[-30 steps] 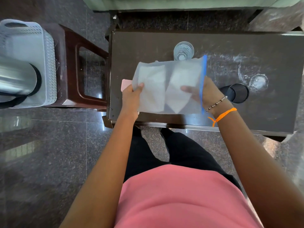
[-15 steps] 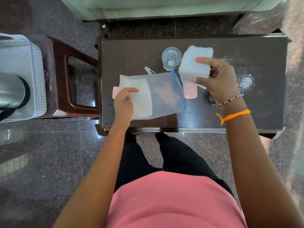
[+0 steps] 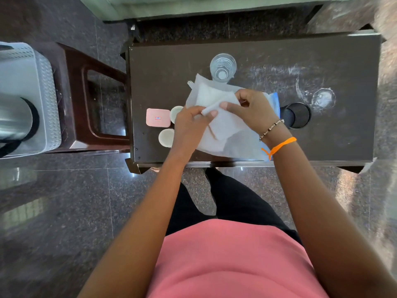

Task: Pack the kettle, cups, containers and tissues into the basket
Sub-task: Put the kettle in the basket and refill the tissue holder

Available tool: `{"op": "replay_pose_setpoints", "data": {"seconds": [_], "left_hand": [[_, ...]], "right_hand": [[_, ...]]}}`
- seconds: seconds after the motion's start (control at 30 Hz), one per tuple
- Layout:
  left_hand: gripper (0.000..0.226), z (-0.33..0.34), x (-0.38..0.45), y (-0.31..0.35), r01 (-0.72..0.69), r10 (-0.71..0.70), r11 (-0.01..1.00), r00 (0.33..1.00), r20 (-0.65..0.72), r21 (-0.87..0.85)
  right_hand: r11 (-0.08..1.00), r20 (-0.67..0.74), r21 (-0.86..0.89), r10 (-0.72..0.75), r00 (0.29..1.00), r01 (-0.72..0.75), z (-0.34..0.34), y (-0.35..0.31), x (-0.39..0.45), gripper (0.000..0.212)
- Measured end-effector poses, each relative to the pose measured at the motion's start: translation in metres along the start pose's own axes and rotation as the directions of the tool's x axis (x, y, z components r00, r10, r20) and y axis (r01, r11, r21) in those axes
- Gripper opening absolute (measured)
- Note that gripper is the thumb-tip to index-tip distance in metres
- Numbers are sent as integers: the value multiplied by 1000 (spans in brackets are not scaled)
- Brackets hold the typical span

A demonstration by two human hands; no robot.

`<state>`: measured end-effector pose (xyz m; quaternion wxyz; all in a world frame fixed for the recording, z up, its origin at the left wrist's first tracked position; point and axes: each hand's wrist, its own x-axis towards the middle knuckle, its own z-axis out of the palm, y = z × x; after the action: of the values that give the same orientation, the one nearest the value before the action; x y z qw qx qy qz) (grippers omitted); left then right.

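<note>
Both hands work over the dark table point(image 3: 322, 136). The left hand point(image 3: 189, 127) is closed in a pinch on the near edge of the tissues point(image 3: 211, 97), thumb on top. The right hand point(image 3: 251, 108) is closed on the same white stack from the other side, thumb and forefinger meeting the left fingers at the fold. A frosted bag point(image 3: 236, 145) with a blue strip lies under and around the stack, beneath both wrists.

Risks, as judged from this position:
- The tissues are soft and loosely layered; a pinch at one corner may let the lower sheets slide out or fan open.
- The glass point(image 3: 223, 66) stands just beyond the right fingers, touching or nearly touching the far edge of the tissue. A forward push could tip it.
- The black cup point(image 3: 297, 115) stands just right of the right wrist and could be knocked by the forearm.
- The two small white tubs point(image 3: 166, 137) and the pink case point(image 3: 158, 117) sit just left of the left fingers, near the table edge.

The basket point(image 3: 45, 93) rests on a wooden stool point(image 3: 73, 82) well to the left, with the kettle point(image 3: 15, 121) already inside.

Limits of view: the basket and kettle are cut off by the frame. Whether the tissues are going into or out of the bag cannot be told. Contents of the glass are unclear. The left fingertips under the stack are hidden.
</note>
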<state>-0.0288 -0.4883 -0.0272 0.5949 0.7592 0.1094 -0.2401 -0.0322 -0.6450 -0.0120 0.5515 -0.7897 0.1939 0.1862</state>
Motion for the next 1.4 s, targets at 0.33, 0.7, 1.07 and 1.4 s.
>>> {"op": "replay_pose_setpoints", "data": {"seconds": [0.33,0.7,1.07,1.4], "left_hand": [[24,17,12,-25,120,-120,991,993,-15,59],[55,28,22,-40,169,-171,985,974,149,31],[84,22,26,-63,242,-232,970,949,215,-20],[75,16,27,-66,232,-240,971,938,251,60]], "right_hand": [[946,-510,277,293,809,-168,-38,75,-11,27],[893,-684,-200,167,710,-403,-95,149,6,34],[781,-572,-297,315,757,-549,-95,172,51,36],[864,-734,-54,305,607,-500,-81,178,37,27]]}}
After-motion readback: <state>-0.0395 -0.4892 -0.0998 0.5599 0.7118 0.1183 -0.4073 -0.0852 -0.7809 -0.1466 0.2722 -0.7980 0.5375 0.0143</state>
